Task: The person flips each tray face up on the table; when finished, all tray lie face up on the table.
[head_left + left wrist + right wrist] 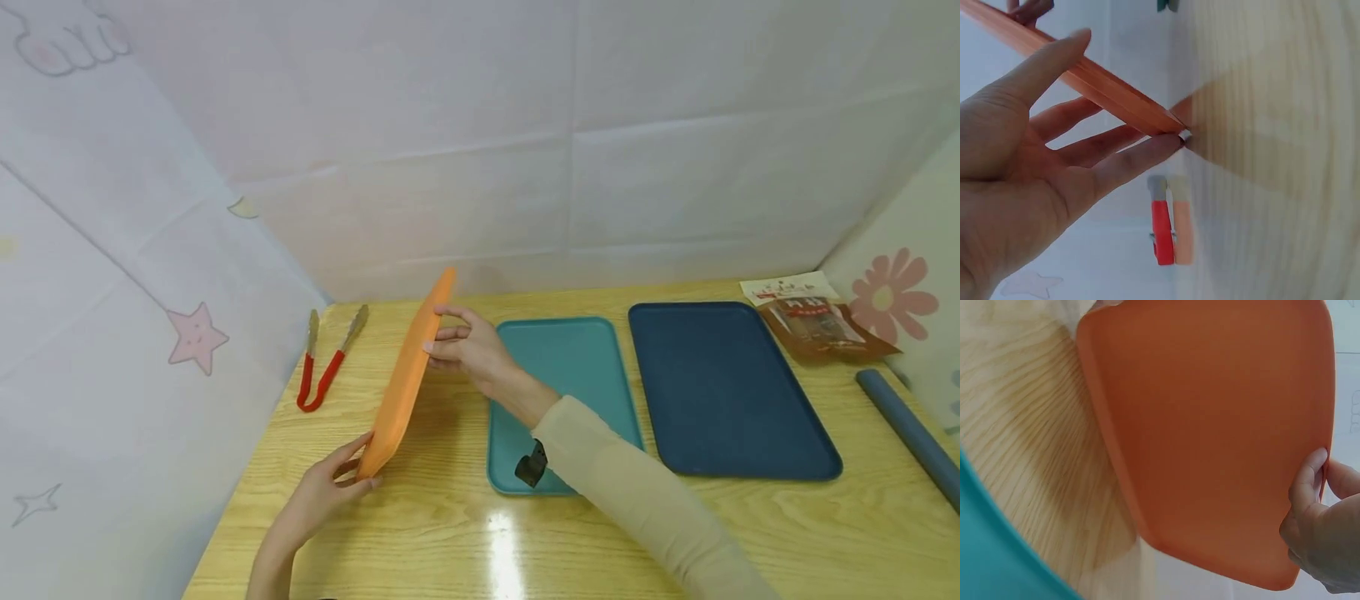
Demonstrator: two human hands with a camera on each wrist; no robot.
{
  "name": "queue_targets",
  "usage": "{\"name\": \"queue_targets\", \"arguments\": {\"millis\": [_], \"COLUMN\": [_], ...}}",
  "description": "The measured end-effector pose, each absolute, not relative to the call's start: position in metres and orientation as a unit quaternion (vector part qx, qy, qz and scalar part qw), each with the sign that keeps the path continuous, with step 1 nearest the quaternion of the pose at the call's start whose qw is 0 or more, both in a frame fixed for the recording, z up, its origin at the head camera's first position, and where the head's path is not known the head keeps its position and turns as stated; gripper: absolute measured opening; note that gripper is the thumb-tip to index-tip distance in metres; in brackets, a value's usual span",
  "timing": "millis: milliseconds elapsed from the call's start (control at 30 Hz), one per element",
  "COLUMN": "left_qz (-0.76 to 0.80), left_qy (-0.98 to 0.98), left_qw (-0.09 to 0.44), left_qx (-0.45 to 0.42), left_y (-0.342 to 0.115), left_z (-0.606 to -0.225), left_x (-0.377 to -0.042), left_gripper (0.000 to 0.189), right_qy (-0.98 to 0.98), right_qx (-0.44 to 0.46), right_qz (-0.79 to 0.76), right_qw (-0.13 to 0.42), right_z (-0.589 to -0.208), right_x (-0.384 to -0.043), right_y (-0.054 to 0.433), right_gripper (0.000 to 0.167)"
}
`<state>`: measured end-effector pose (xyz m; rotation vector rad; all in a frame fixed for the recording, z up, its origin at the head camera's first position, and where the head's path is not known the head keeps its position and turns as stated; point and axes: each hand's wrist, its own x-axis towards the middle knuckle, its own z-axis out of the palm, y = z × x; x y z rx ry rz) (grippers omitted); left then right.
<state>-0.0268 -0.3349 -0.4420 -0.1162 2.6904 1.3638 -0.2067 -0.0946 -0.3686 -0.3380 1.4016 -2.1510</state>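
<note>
An orange tray point(408, 375) is held tilted up on its long side, left of the teal tray point(566, 358). My left hand point(322, 492) grips its near end, thumb on one side and fingers on the other; the left wrist view shows the fingertips under the lower edge, close over the wood. Toward the far end, my right hand point(476, 354) pinches the upper edge. In the right wrist view the tray's broad face point(1210, 425) fills the middle, with the right hand point(1325, 525) at its side.
Red-handled tongs point(322, 375) lie spread on the table point(420, 542) at left. A navy tray point(727, 392) lies right of the teal one. Behind it at right are a brown food packet point(817, 325) and a grey-blue roll point(911, 433). Printed cloth walls enclose the table.
</note>
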Motion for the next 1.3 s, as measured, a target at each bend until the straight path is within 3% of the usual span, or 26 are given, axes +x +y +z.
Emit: {"name": "queue_targets", "arguments": {"millis": [233,567,733,933,1133,1300], "left_qz": [0.473,0.423,0.406,0.316,0.272,0.273], "left_qy": [0.877,0.893,0.884,0.891,0.895,0.885], "left_qw": [0.022,-0.098,-0.203,-0.326,-0.353,-0.375], "left_qx": [-0.081,-0.119,-0.113,-0.025,0.005,-0.024], "left_y": [-0.299,-0.248,-0.231,-0.222,-0.224,-0.233], "left_z": [-0.435,-0.426,-0.420,-0.408,-0.403,-0.403], "left_x": [-0.017,-0.005,-0.001,0.000,0.000,0.000], "left_gripper": [0.067,0.060,0.070,0.094,0.095,0.089], "right_qy": [0.489,0.475,0.490,0.504,0.504,0.607], "right_qx": [-0.118,-0.106,-0.106,-0.121,-0.168,-0.175], "right_qz": [-0.818,-0.829,-0.829,-0.822,-0.804,-0.705], "right_qw": [0.280,0.274,0.248,0.237,0.267,0.322], "right_z": [-0.357,-0.350,-0.346,-0.342,-0.348,-0.376], "right_x": [-0.204,-0.199,-0.196,-0.192,-0.191,-0.194], "right_y": [-0.098,-0.104,-0.113,-0.119,-0.116,-0.109], "right_gripper": [0.061,0.057,0.053,0.051,0.063,0.059]}}
